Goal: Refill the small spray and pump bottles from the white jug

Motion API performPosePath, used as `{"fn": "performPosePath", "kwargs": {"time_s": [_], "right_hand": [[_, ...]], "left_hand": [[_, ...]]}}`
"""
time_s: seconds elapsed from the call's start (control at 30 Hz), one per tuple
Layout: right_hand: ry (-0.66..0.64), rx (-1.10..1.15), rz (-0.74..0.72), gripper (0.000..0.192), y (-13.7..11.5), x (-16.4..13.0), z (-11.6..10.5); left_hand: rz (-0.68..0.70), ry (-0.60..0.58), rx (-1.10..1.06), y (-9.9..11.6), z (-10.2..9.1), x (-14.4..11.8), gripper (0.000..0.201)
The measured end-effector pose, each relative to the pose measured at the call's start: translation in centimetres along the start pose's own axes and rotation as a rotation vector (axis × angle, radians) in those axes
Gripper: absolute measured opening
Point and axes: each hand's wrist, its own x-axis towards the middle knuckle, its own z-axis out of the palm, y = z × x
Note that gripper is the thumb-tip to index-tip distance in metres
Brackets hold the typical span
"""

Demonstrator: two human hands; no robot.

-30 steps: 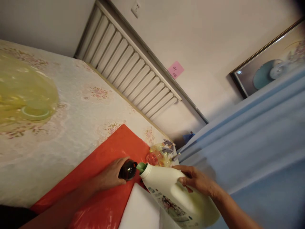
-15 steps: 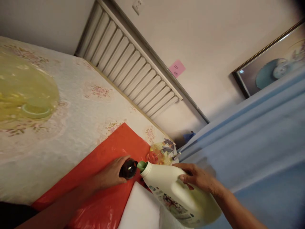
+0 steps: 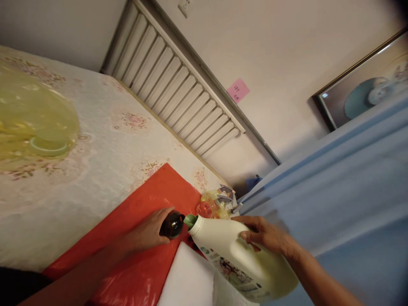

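My left hand [image 3: 147, 232] grips a small dark brown bottle [image 3: 172, 225] standing on a red plastic sheet [image 3: 140, 212]. My right hand [image 3: 267, 236] holds the handle of a large white jug [image 3: 232, 255] with a printed label, tipped over to the left. The jug's green spout [image 3: 189, 221] sits right at the mouth of the dark bottle. Yellowish liquid shows through the jug's lower end.
A white block [image 3: 188, 282] lies under the jug. Small colourful items [image 3: 216, 202] sit at the table's far edge. A yellow translucent bag [image 3: 32, 121] lies on the floral tablecloth at left. Blue cloth [image 3: 334, 187] fills the right; a radiator [image 3: 178, 89] runs along the wall.
The view has shifted slightly. Both hands, the jug and the dark bottle keep nearly the same pose, with the spout staying at the bottle's mouth.
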Motion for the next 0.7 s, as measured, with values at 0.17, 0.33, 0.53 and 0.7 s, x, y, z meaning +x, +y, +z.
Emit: {"fn": "performPosePath", "kwargs": {"time_s": [0.17, 0.33, 0.53, 0.7], "right_hand": [[-0.002, 0.007, 0.000, 0.051, 0.2, 0.2, -0.1], [0.000, -0.022, 0.007, 0.054, -0.1, 0.2, -0.2], [0.006, -0.042, 0.027, 0.054, -0.7, 0.2, -0.4], [0.005, -0.061, 0.017, 0.053, -0.7, 0.2, -0.5]], "left_hand": [[0.021, 0.020, -0.006, -0.1, 0.1, 0.0, 0.077], [0.009, 0.015, 0.001, 0.4, -0.2, 0.0, 0.073], [0.008, -0.007, 0.008, 1.3, -0.5, -0.1, 0.072], [0.016, -0.002, 0.012, 1.9, -0.7, 0.0, 0.064]]}}
